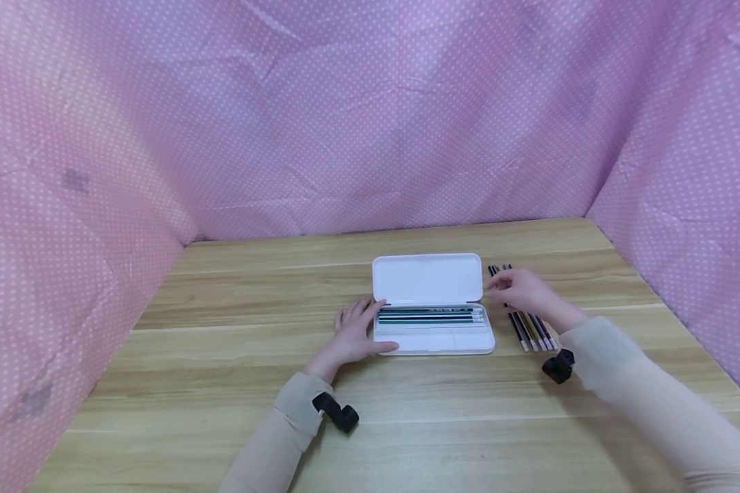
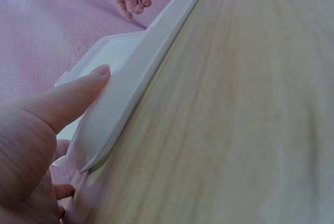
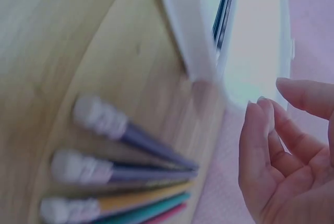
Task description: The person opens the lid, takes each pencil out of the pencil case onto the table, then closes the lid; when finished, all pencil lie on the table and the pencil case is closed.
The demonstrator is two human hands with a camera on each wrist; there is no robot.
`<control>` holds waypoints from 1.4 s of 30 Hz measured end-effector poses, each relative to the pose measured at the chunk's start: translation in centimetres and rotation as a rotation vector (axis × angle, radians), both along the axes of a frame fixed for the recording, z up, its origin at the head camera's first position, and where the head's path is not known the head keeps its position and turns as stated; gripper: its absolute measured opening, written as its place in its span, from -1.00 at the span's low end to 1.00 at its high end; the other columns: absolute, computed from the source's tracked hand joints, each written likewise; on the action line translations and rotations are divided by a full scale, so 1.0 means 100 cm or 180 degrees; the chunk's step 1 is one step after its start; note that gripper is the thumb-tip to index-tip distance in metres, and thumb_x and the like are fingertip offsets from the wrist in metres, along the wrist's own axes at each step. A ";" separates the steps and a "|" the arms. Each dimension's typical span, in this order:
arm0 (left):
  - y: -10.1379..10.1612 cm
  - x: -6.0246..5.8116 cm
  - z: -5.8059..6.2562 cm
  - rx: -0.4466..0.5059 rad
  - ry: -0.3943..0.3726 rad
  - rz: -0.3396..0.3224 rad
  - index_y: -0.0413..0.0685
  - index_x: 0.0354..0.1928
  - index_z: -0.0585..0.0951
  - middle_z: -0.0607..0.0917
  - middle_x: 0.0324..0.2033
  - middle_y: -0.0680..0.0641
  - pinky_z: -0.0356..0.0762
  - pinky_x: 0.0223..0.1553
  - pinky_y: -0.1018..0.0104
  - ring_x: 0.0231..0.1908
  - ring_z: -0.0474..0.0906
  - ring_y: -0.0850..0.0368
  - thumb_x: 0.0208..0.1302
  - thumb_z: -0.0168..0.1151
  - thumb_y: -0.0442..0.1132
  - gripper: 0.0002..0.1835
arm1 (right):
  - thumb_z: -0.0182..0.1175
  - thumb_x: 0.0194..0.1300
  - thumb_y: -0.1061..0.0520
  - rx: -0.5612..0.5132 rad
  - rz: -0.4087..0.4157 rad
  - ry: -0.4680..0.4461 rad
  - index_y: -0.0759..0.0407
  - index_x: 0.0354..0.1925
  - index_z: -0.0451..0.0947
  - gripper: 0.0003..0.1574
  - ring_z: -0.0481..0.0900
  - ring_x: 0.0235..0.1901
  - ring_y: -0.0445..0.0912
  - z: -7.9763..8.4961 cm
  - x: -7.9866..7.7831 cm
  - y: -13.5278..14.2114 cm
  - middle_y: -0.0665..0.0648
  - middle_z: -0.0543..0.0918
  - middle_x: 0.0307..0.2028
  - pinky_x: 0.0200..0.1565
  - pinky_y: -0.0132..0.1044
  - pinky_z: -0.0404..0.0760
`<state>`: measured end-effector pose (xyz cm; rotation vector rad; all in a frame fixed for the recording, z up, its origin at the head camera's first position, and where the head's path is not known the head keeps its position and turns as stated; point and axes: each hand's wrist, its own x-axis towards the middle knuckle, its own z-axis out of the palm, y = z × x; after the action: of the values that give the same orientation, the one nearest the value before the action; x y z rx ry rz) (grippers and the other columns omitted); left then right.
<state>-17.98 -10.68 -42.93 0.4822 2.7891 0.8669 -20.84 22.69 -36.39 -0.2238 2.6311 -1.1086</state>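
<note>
A white plastic pencil case (image 1: 422,342) lies on the table with its lid (image 1: 427,277) tilted back. Several dark green pencils (image 1: 428,315) with white eraser ends lie side by side in its rear part. My left hand (image 1: 351,335) holds the case's left end, thumb at the front edge and forefinger near the hinge. Right of the case, my right hand (image 1: 523,291) hovers over a row of loose pencils (image 1: 521,332), its fingers loosely bent. Nothing shows between those fingers in the right wrist view. The hand partly hides the pencils' far ends.
The wood-grain table (image 1: 222,383) extends on both sides of the case and in front of it. Pink dotted cloth (image 1: 370,137) hangs behind the table and at its sides. Each sleeve cuff carries a small black camera mount (image 1: 558,366).
</note>
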 end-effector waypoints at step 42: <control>0.000 0.001 0.003 0.0013 -0.0021 -0.0002 0.17 0.42 0.20 0.10 0.43 -0.15 -0.44 0.36 -0.23 0.43 -0.13 -0.17 0.02 0.39 0.16 -0.08 | 0.29 0.17 0.29 0.0619 0.1204 0.0515 0.15 -0.09 0.63 -0.71 0.48 -0.31 -0.13 -0.017 0.005 -0.086 0.01 0.63 -0.33 -0.07 -0.17 0.57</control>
<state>-17.87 -10.65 -42.62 0.4800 2.7816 0.8728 -20.36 14.10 -38.13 -0.7604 2.6560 -0.7323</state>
